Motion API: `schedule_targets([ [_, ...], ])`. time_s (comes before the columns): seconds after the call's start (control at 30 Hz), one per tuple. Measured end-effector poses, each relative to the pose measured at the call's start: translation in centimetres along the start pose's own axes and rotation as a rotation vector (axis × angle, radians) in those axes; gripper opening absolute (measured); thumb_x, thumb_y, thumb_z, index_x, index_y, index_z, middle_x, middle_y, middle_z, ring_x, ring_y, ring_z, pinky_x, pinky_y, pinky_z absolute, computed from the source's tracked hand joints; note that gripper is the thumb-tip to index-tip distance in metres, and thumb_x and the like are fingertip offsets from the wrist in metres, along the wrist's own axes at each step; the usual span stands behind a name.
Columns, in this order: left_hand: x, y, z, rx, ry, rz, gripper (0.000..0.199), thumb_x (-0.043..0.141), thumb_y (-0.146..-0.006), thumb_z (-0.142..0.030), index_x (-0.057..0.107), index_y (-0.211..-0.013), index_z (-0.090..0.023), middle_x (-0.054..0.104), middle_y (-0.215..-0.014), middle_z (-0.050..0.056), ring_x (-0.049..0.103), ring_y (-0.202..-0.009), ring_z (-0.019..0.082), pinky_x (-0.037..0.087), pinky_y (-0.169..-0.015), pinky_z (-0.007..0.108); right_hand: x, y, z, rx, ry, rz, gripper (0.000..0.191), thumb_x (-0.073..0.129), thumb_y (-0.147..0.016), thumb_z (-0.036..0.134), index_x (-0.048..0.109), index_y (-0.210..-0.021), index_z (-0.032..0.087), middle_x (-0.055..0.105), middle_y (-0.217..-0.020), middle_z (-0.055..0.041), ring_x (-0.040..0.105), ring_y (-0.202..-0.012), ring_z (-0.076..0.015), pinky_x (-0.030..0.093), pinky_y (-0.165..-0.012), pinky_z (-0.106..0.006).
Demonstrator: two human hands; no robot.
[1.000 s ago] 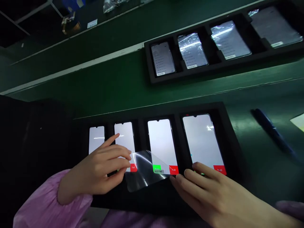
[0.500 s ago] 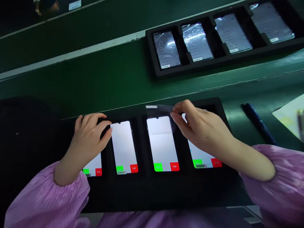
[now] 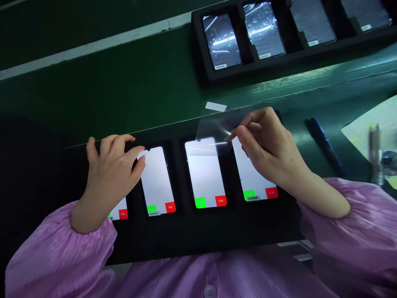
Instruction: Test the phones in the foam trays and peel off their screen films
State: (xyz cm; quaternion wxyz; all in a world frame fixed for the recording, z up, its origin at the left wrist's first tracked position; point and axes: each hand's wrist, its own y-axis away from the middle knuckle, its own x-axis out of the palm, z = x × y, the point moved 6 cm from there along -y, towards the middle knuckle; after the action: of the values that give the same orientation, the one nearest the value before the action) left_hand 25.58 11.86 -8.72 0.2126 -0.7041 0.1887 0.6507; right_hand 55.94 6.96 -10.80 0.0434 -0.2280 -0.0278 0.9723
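Note:
Between the thumb and forefinger of my right hand [image 3: 269, 149] is a clear protective film [image 3: 214, 124] with a white tab. The film is raised and tilted over the top of a lit phone [image 3: 206, 178], and I cannot tell whether its lower edge touches the screen. My left hand [image 3: 113, 169] has its fingers spread, thumb and forefinger tips at the upper left corner of another lit phone [image 3: 157, 178]. Part of a phone [image 3: 120, 210] lies beneath that hand. A further phone [image 3: 257, 182] is partly covered by my right hand. The screens are white with green and red boxes.
The lit phones lie in a black tray [image 3: 186, 231]. Farther back, a second black foam tray [image 3: 226, 74] holds several film-covered phones [image 3: 221, 41]. On the right are a dark blue pen [image 3: 324, 142], a paper sheet [image 3: 362, 128] and a blurred metallic object [image 3: 376, 153].
My right hand has lifted the film higher, so its white tab now stands farther above the phone. My left hand stays at the same phone's corner. The whole view has shifted slightly.

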Motion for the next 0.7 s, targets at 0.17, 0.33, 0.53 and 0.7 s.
schedule_targets([
  [0.17, 0.7, -0.3, 1.1, -0.048, 0.094, -0.08, 0.016, 0.062, -0.098, -0.032, 0.077, -0.1, -0.03, 0.071, -0.121, 0.008, 0.059, -0.126, 0.038, 0.039, -0.116, 0.077, 0.8, 1.3, 0.5, -0.019, 0.065, 0.049, 0.018, 0.054, -0.108, 0.042, 0.044, -0.102, 0.028, 0.068, -0.091, -0.0006, 0.059, -0.064, -0.0149, 0.046, -0.057, -0.034],
  [0.33, 0.6, -0.7, 1.7, -0.089, 0.145, -0.12, 0.013, 0.066, -0.098, -0.035, 0.077, -0.091, -0.031, 0.075, -0.115, 0.004, 0.061, -0.125, 0.036, 0.047, -0.11, 0.068, 1.6, 3.2, 1.0, -0.091, 0.177, 0.094, 0.009, 0.05, -0.107, 0.032, 0.045, -0.105, 0.026, 0.07, -0.096, -0.0009, 0.051, -0.053, -0.0103, 0.04, -0.052, -0.032],
  [0.53, -1.3, 2.1, -0.5, 0.05, 0.269, -0.075, 0.011, 0.065, -0.099, -0.031, 0.074, -0.092, -0.029, 0.08, -0.091, -0.005, 0.075, -0.093, 0.02, 0.059, -0.106, 0.046, 2.0, 5.6, 1.0, -0.177, 0.317, 0.187, 0.012, 0.048, -0.11, 0.034, 0.05, -0.11, 0.022, 0.073, -0.098, -0.0034, 0.055, -0.055, -0.0107, 0.04, -0.052, -0.029],
  [0.7, -2.8, 8.2, -4.2, 0.252, 0.461, 0.084, 0.017, 0.063, -0.098, -0.015, 0.071, -0.105, -0.029, 0.082, -0.096, -0.009, 0.078, -0.084, 0.013, 0.063, -0.105, 0.035, 2.7, 7.8, 1.8, -0.363, 0.391, 0.537, 0.022, 0.047, -0.112, 0.039, 0.062, -0.116, 0.023, 0.076, -0.099, -0.0015, 0.062, -0.059, -0.0126, 0.04, -0.055, -0.028],
])
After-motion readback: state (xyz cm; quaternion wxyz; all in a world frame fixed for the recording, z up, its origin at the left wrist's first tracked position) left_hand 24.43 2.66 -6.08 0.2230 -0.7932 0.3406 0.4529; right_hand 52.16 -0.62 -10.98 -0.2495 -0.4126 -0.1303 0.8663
